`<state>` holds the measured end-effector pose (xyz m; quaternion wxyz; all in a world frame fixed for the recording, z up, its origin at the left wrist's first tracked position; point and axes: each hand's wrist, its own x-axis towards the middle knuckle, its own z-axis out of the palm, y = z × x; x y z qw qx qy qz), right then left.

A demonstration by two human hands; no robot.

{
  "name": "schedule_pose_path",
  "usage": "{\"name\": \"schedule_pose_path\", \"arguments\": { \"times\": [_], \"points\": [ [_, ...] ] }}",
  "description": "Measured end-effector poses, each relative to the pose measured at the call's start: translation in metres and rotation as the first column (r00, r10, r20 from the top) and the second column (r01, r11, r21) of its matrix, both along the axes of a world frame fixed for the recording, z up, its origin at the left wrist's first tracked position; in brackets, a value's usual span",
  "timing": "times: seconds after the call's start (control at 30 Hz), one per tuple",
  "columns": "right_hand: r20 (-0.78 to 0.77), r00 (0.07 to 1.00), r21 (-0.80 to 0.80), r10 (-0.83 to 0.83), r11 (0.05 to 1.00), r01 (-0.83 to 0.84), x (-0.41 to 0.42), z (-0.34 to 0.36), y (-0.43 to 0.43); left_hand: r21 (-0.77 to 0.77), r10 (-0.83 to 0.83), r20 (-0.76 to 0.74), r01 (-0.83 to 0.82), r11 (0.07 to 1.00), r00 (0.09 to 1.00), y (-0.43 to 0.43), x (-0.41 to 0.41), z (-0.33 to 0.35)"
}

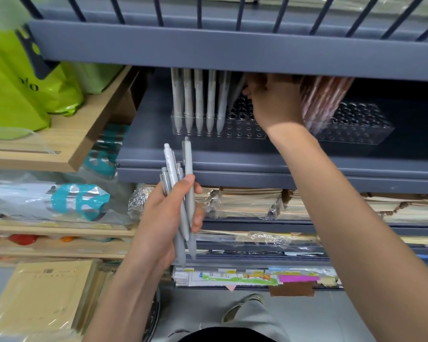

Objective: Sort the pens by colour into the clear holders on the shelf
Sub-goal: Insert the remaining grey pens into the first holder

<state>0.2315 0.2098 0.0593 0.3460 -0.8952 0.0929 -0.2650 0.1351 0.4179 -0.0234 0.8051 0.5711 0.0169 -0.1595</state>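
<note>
Gripping a bundle of grey pens [188, 169], our left hand [166, 213] sits nearest to us, below the front edge of the grey shelf [232, 159]. Its thumb and fingers are wrapped round the barrels. The pens stand nearly upright in the fist, clicker ends up and tips down.

Further in, the left clear holder [245, 132] stands on that shelf with a row of grey pens [199, 99] upright along its front left. The holes to their right are free.

Our right hand [274, 104] reaches in just above those free holes. Its fingers are curled at the upper end of a slanted grey pen [235, 97]. We read this as a pinch, though the upper shelf lip [232, 53] hides the fingertips. That pen leans with its top to the right, at our hand, and its tip down to the left, just beside the last upright pen.

We judge the coming move turns on that lean. The long axis must swing upright so the tip drops into the next free hole. The right hand is the nearer one for this, while the left only feeds.

Farthest right, the right clear holder [361, 129] carries pink pens [324, 99], just beyond our right hand
</note>
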Motion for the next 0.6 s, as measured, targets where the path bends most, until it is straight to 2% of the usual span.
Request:
{"name": "schedule_pose_path", "arguments": {
  "times": [0.13, 0.27, 0.6],
  "points": [
    [-0.073, 0.996, -0.121, 0.046, 0.991, -0.054, 0.0008, 0.0015, 0.0023, 0.004, -0.011, 0.01, 0.011, 1.0, 1.0, 0.0018, -0.0017, 0.0007],
    [-0.045, 0.999, -0.235, -0.012, 0.972, 0.001, 0.0004, 0.0014, 0.0048, -0.004, -0.048, 0.021, 0.048, 0.999, 0.999, 0.0032, -0.0034, 0.001],
    [-0.028, 0.997, -0.264, -0.078, 0.962, 0.067, 0.0054, -0.0011, 0.0098, -0.06, -0.069, 0.008, 0.069, 0.996, 0.998, 0.0065, -0.0049, -0.0007]
  ]
}}
